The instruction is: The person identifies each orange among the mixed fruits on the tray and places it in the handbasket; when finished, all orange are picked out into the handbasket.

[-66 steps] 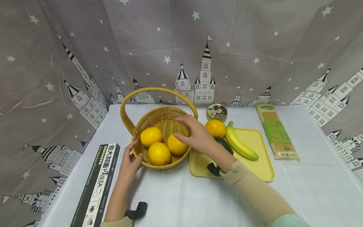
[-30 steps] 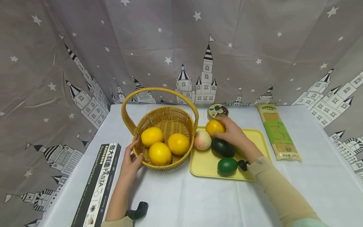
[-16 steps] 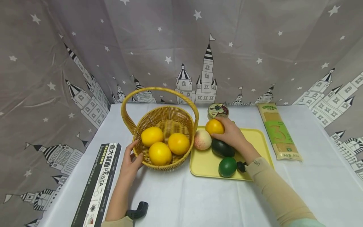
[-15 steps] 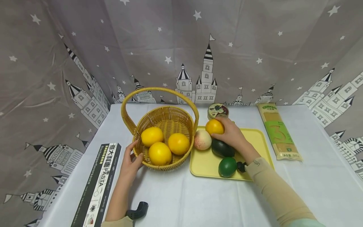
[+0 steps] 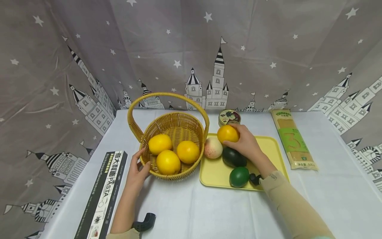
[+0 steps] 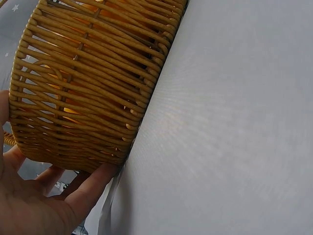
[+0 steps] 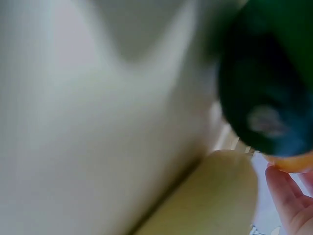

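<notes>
In the head view my right hand (image 5: 246,142) grips an orange (image 5: 228,134) at the back left of the yellow tray (image 5: 215,179), thumb in front and fingers behind. Beside it lie a peach (image 5: 213,148), a dark avocado-like fruit (image 5: 234,157) and a green, lime-like fruit (image 5: 239,177). A banana (image 7: 210,196) shows in the right wrist view; my arm covers it from above. My left hand (image 5: 138,172) holds the left rim of the wicker basket (image 5: 174,177), its fingers against the weave (image 6: 93,93) in the left wrist view. Three oranges (image 5: 168,162) sit inside.
The tall handle (image 5: 167,94) arches over the basket. A round tin (image 5: 229,117) stands behind the tray, and a pasta packet (image 5: 293,139) lies to its right. A long pasta box (image 5: 102,192) lies at the left. A patterned curtain (image 5: 149,49) hangs behind the table.
My right hand has gone from over the basket, by an orange there, rightward to the orange at the tray, which it now grips. That orange has shifted slightly. My left hand stays put.
</notes>
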{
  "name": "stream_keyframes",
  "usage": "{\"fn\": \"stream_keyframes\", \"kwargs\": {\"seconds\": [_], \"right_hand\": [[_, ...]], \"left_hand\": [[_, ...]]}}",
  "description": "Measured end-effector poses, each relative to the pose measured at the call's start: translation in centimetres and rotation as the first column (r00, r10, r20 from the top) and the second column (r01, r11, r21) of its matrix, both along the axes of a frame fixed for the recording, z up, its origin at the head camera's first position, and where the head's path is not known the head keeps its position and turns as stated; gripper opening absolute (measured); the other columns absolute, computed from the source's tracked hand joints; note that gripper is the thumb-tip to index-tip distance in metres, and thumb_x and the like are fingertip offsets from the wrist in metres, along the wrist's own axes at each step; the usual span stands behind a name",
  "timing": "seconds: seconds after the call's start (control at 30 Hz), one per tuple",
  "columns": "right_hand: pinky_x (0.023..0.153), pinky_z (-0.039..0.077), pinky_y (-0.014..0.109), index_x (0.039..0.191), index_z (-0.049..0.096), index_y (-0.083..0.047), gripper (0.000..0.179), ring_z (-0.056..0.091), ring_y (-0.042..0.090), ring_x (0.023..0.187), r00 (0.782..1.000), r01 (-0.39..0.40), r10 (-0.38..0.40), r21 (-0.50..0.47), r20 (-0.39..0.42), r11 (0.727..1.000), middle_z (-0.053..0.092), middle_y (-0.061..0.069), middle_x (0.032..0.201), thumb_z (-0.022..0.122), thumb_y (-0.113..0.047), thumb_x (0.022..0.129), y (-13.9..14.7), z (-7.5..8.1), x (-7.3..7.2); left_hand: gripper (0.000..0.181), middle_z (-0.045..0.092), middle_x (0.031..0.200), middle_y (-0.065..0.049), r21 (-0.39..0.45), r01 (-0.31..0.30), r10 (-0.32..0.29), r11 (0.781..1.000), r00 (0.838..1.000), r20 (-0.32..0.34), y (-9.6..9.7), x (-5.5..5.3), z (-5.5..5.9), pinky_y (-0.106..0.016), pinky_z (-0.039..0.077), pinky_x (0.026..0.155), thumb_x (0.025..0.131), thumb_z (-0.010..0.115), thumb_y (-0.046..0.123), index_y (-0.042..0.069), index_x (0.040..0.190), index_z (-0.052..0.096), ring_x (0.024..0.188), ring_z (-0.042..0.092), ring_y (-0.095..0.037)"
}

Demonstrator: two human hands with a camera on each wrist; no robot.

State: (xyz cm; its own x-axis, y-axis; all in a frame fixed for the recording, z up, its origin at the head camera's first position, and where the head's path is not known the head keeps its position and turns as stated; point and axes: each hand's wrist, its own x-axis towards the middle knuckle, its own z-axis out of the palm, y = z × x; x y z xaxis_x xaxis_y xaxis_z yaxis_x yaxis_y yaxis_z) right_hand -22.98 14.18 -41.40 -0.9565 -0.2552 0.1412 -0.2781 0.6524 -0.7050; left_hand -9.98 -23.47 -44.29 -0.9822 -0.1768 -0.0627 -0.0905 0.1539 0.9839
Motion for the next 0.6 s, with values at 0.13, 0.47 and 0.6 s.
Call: {"fn": "stream_keyframes", "kwargs": {"seconds": [0.13, 0.47, 0.6], "right_hand": [[0.095, 0.045, 0.052, 0.141, 0.044, -0.011, 0.078, 0.049, 0.031, 0.111, 1.0, 0.026, -0.026, -0.048, 0.001, 0.999, 0.048, 0.014, 0.132, 0.08, -0.038, 0.077, 0.0, 0.9, 0.8], [0.098, 0.046, 0.047, 0.143, 0.043, -0.014, 0.079, 0.048, 0.03, 0.116, 0.999, 0.034, -0.036, -0.087, -0.021, 0.996, 0.046, 0.012, 0.137, 0.079, -0.04, 0.078, -0.3, 3.1, 2.6], [0.099, 0.046, 0.046, 0.143, 0.043, -0.014, 0.079, 0.047, 0.028, 0.117, 0.999, 0.031, -0.035, -0.111, -0.033, 0.993, 0.046, 0.01, 0.136, 0.08, -0.039, 0.077, -0.4, 3.7, 3.2]], "left_hand": [[0.056, 0.013, 0.158, -0.008, -0.002, 0.002, -0.002, 1.0, 1.0, -0.004, 0.1, 0.1, 0.1, -0.019, 0.052, 0.082, 0.099, 0.046, 0.006, 0.018, 0.151, 0.027, 0.133, 0.033, -0.032], [0.057, 0.015, 0.156, -0.011, 0.025, 0.004, -0.004, 1.0, 1.0, -0.008, 0.1, 0.0, 0.2, -0.019, 0.053, 0.08, 0.099, 0.045, 0.004, 0.016, 0.151, 0.026, 0.13, 0.035, -0.034], [0.057, 0.016, 0.155, -0.012, 0.032, 0.002, -0.002, 0.999, 1.0, -0.009, 0.1, 0.0, 0.1, -0.019, 0.053, 0.08, 0.099, 0.045, 0.003, 0.016, 0.151, 0.026, 0.13, 0.036, -0.035]]}}
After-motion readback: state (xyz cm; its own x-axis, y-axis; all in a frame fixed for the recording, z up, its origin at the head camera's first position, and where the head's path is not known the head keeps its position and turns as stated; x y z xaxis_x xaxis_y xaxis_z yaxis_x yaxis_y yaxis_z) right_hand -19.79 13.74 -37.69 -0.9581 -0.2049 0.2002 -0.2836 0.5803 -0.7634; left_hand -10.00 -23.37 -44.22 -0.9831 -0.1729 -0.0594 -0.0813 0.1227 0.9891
